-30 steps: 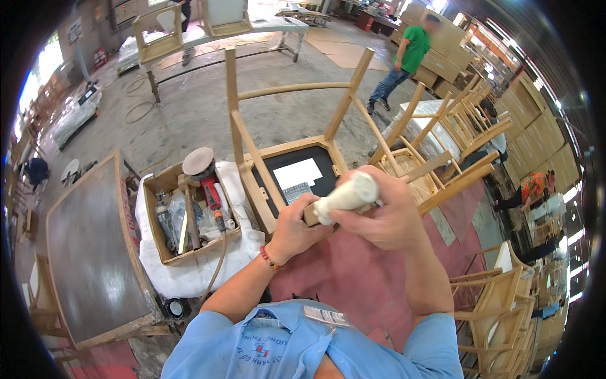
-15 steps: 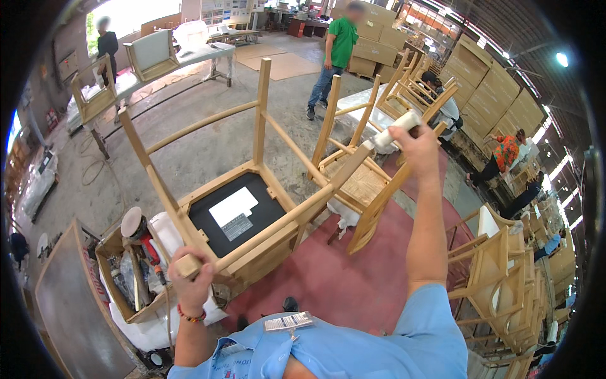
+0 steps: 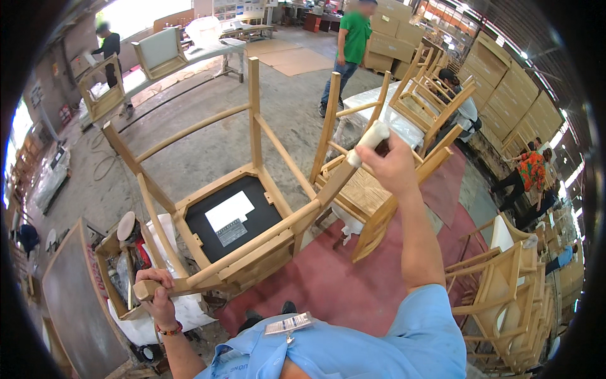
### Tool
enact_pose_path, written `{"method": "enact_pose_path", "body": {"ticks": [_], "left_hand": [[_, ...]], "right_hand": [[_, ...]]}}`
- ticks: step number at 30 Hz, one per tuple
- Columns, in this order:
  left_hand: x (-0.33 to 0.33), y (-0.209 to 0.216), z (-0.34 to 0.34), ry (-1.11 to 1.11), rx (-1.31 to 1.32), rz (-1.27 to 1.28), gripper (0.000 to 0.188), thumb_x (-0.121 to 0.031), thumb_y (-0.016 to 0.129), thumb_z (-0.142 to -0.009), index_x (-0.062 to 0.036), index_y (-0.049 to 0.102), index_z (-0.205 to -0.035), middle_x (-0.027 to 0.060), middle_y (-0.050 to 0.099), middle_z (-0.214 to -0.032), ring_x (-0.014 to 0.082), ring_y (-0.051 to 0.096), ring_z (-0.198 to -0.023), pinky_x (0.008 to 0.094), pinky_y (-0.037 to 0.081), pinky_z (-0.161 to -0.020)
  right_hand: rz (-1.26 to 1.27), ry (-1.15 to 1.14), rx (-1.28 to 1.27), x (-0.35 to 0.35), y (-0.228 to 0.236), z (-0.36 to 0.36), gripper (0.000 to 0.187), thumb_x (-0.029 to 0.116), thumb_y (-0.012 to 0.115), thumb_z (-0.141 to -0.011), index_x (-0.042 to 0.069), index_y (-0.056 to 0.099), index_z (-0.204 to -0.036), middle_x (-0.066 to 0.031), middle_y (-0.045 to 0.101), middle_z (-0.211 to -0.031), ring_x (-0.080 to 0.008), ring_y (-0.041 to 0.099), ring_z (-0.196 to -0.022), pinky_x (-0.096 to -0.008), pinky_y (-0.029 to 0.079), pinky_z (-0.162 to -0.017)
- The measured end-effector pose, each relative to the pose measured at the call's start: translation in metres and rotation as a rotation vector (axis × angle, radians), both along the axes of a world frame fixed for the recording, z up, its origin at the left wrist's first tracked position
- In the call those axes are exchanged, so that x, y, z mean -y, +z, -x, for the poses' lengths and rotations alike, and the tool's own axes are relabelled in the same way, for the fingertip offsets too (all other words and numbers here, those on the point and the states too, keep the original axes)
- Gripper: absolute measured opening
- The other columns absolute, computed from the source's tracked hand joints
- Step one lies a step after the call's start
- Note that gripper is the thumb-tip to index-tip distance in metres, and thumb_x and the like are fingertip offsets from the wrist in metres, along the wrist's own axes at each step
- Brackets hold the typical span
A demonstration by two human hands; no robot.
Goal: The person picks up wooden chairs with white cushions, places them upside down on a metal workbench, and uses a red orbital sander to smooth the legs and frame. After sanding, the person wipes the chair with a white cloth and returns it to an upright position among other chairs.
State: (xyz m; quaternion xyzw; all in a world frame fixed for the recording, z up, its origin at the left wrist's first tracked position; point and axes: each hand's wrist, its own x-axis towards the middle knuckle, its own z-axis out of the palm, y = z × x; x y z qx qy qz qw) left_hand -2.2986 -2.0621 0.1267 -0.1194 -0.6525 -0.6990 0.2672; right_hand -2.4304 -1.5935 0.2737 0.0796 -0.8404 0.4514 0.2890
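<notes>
An upturned wooden chair is in front of me, its legs pointing up and outward and a black panel with white and grey labels on its underside. My left hand is closed round the end of the near-left leg. My right hand grips a white roll-shaped piece, cloth or foam, I cannot tell which. The roll lies against the tip of the near-right leg.
Behind my right hand another upturned wooden chair stands by a covered table. A box of tools sits at left beside a dark board. Stacked chairs fill the right. A person in green stands beyond.
The near-left leg end and my left hand have moved left and down. My right hand, with the white roll, has come slightly left and down along with the near-right leg.
</notes>
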Motion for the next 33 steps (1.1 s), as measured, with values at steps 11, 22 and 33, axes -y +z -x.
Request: {"method": "enact_pose_path", "body": {"ticks": [11, 22, 33], "left_hand": [[0.003, 0.001, 0.002, -0.007, -0.013, 0.035, 0.046, -0.041, 0.075, -0.084, -0.0048, 0.048, -0.093, 0.0053, 0.053, -0.073, 0.015, 0.051, -0.065, 0.0271, 0.042, -0.06], [0.012, 0.002, 0.001, -0.088, 0.038, -0.025, 0.051, -0.042, 0.082, -0.077, -0.0043, 0.051, -0.089, 0.0056, 0.057, -0.07, 0.0164, 0.055, -0.062, 0.0286, 0.045, -0.056], [0.015, -0.012, -0.001, -0.194, -0.054, -0.241, 0.05, -0.042, 0.079, -0.074, -0.0037, 0.055, -0.096, 0.0141, 0.059, -0.08, 0.0272, 0.056, -0.072, 0.041, 0.046, -0.065]], "right_hand": [[-0.047, -0.147, 0.005, 0.005, -0.007, -0.006, 0.03, 0.015, 0.077, -0.079, 0.0, 0.065, -0.102, -0.0075, 0.07, -0.085, -0.0141, 0.065, -0.075, -0.0292, 0.052, -0.071], [0.317, -0.011, -0.321, 0.117, 0.02, 0.099, 0.026, 0.021, 0.075, -0.082, -0.001, 0.065, -0.094, -0.0045, 0.067, -0.083, -0.0109, 0.062, -0.073, -0.0296, 0.05, -0.068], [-0.18, -0.209, -0.115, 0.165, 0.039, 0.407, 0.045, 0.041, 0.073, -0.073, 0.001, 0.071, -0.094, -0.0198, 0.072, -0.09, -0.0338, 0.07, -0.087, -0.0424, 0.053, -0.079]]}}
